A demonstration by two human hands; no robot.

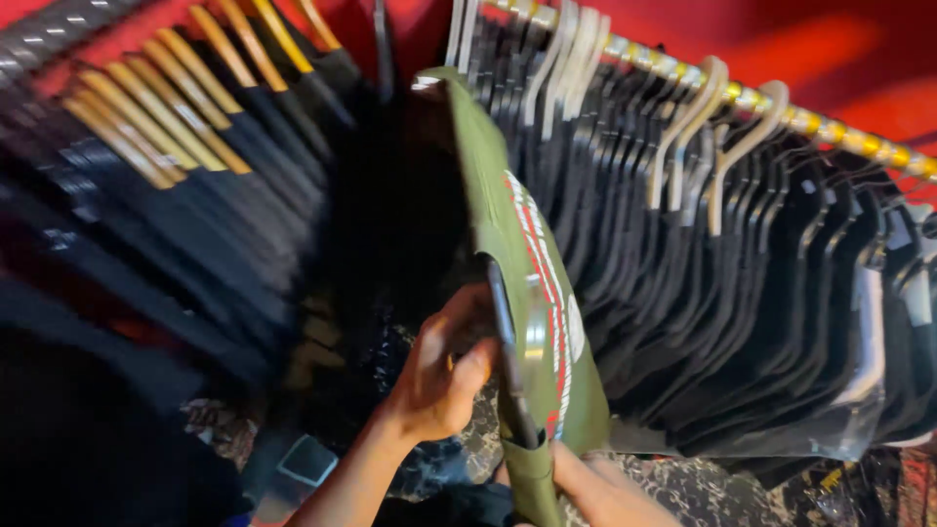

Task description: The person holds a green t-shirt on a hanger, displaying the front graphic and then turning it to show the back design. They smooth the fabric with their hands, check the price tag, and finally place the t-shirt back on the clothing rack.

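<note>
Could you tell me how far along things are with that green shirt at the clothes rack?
Looks done: dark garments hang in rows on the gold rail. In hand: the green shirt is at the gap between rows, the left hand gripping its edge together with a dark hanger, the right hand holding its lower end. Left: I cannot tell whether it hangs from the rail.

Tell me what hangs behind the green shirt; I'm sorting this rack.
Behind the green shirt, black garments on pale hangers crowd a gold rail. The nearest ones are hidden by it.
</note>
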